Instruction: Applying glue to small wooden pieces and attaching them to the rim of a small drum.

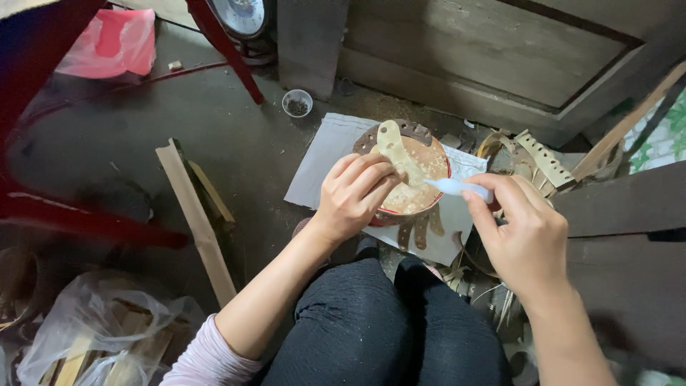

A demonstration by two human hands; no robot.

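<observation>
My left hand (355,194) grips a flat, pale wooden cut-out (397,154) with a rounded top, holding it over a round red-rimmed tin (421,187) that holds sawdust. My right hand (520,232) holds a small white tube (457,187), pinched between thumb and fingers. The tube's pointed tip is aimed left and sits close to the cut-out. Under the tin lies a grey sheet of paper (330,154) with dark hand-shaped cut-outs (420,230) on it. My knees in black trousers (386,322) are below.
A small white cup (297,102) stands on the dark floor beyond the paper. A wooden slat (196,221) lies left, with a plastic bag of wood scraps (100,332) at bottom left. Perforated wooden strips (543,157) and shavings sit right. A red frame (43,86) is at the left.
</observation>
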